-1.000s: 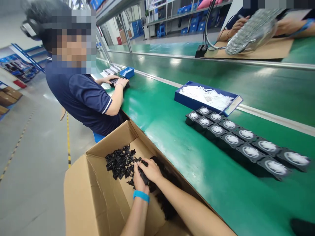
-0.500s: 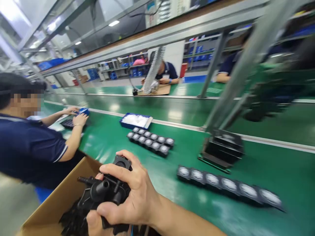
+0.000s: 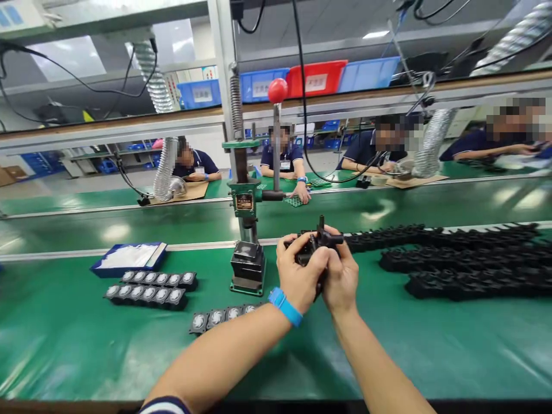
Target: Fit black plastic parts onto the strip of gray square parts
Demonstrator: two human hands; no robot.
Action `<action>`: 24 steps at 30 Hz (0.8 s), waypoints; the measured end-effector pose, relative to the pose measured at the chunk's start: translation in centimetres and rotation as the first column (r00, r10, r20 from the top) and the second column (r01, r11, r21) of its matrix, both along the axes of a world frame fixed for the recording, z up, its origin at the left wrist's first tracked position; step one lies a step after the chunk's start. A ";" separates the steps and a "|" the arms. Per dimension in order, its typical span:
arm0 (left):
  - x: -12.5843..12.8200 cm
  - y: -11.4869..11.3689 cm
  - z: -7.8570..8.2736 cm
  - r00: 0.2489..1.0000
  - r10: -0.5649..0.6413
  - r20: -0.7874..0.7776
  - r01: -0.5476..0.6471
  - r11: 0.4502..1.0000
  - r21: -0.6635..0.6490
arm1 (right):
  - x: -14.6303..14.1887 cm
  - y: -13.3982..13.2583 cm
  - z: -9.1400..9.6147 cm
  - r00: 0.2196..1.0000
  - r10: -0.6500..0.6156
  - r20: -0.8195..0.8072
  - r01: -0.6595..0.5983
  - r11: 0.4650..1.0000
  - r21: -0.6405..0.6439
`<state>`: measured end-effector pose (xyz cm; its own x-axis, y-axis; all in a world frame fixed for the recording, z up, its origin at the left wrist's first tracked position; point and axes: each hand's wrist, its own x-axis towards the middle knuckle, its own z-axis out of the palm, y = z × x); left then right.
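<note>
My left hand [image 3: 297,270], with a blue wristband [image 3: 285,306] on its wrist, is closed around black plastic housings with pipe stubs [image 3: 321,238]. From the other side my right hand [image 3: 342,279] grips the same bunch, its thumb close beside the left thumb. One stub points up and another sticks out to the right. How many housings there are is hidden by the fingers. Just beyond my hands, a row of similar black parts [image 3: 383,237] runs off to the right along the green bench [image 3: 388,345].
A hand press [image 3: 245,198] with a red-knobbed lever [image 3: 278,91] stands left of my hands. Square black parts with white rotors [image 3: 146,295] line up at left, near a blue tray [image 3: 129,259]. More black parts [image 3: 483,282] lie at right. Co-workers [image 3: 282,161] sit opposite.
The view has swung right, away from the cardboard box and the co-worker at left. The black housings, held over the box before, are now above the bench in both hands.
</note>
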<state>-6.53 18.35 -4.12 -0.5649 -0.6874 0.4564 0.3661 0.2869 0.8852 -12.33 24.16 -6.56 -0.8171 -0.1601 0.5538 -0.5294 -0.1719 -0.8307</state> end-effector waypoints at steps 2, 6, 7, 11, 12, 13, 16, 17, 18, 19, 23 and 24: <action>-2.9 -0.2 -1.5 0.982 0.017 0.190 -0.020 1.000 0.014 | -2.5 -0.6 -2.3 0.995 0.009 0.099 -0.009 1.000 0.002; -5.3 -1.9 -4.5 0.924 0.075 0.375 -0.075 0.997 -0.015 | -4.8 -2.7 -6.8 0.971 0.010 0.241 -0.014 1.000 0.011; -5.5 -2.4 -5.1 0.909 0.092 0.406 -0.088 0.996 -0.029 | -5.1 -3.3 -7.7 0.962 0.016 0.273 -0.020 1.000 0.013; -6.2 -3.9 -6.3 0.854 0.134 0.503 -0.110 0.991 -0.077 | -6.5 -4.9 -10.3 0.940 0.051 0.336 -0.064 0.998 0.028; -6.4 -4.1 -6.5 0.842 0.138 0.521 -0.112 0.990 -0.082 | -6.9 -5.2 -10.7 0.941 0.058 0.334 -0.074 0.997 0.036; -6.6 -4.3 -6.7 0.831 0.140 0.539 -0.113 0.990 -0.082 | -7.3 -5.3 -11.0 0.943 0.060 0.327 -0.080 0.996 0.048; -7.1 -4.8 -7.6 0.796 0.125 0.592 -0.110 0.992 -0.062 | -8.1 -5.2 -11.7 0.956 0.045 0.288 -0.079 0.991 0.108; -7.2 -5.0 -7.9 0.785 0.115 0.608 -0.105 0.993 -0.052 | -8.3 -5.1 -11.9 0.962 0.038 0.271 -0.077 0.988 0.133; -7.2 -5.2 -8.2 0.775 0.104 0.624 -0.099 0.994 -0.042 | -8.5 -4.9 -12.1 0.967 0.033 0.253 -0.075 0.984 0.159; -7.3 -5.5 -8.4 0.765 0.092 0.638 -0.092 0.995 -0.033 | -8.7 -4.8 -12.2 0.971 0.029 0.236 -0.074 0.980 0.185; -7.6 -6.6 -8.9 0.735 0.034 0.677 -0.060 0.998 0.015 | -9.6 -4.0 -12.6 0.984 0.001 0.178 -0.053 0.956 0.290; -7.8 -6.8 -8.9 0.730 0.018 0.683 -0.055 0.998 0.033 | -9.9 -3.5 -12.6 0.987 -0.006 0.162 -0.046 0.947 0.317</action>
<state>-14.29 11.55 -13.03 -0.6858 -0.7239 -0.0750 -0.3509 0.2386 0.9055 -22.22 20.62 -19.18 -0.8852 -0.3238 0.3342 -0.3850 0.1062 -0.9168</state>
